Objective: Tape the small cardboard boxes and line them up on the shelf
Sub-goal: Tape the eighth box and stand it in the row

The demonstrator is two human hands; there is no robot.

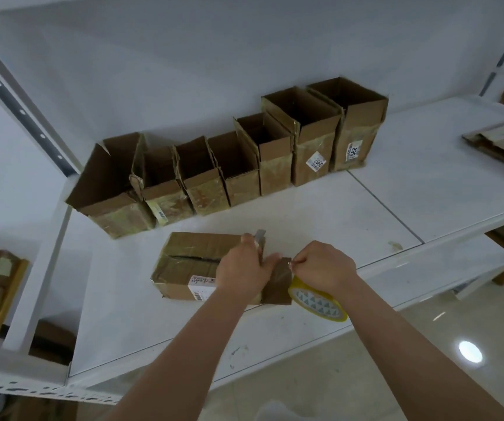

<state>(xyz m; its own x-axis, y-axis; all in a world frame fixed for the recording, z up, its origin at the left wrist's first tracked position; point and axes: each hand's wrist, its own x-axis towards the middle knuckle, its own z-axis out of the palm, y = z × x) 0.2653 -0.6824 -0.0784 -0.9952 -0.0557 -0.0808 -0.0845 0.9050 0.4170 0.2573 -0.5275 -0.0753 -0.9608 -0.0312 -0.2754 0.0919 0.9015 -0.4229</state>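
I see closed box (190, 265) lying near shelf (305, 214) front edge; left hand (241, 265) grips its end, maybe also cutter. Right hand (320, 268) pinches tape roll (317, 302). Seven open boxes (232, 159) behind look empty.

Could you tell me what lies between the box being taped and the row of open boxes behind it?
In the head view, only bare white shelf separates the box from the row.

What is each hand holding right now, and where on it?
The left hand grips the right end of the box lying on the shelf. The right hand holds the yellow tape roll by its top edge.
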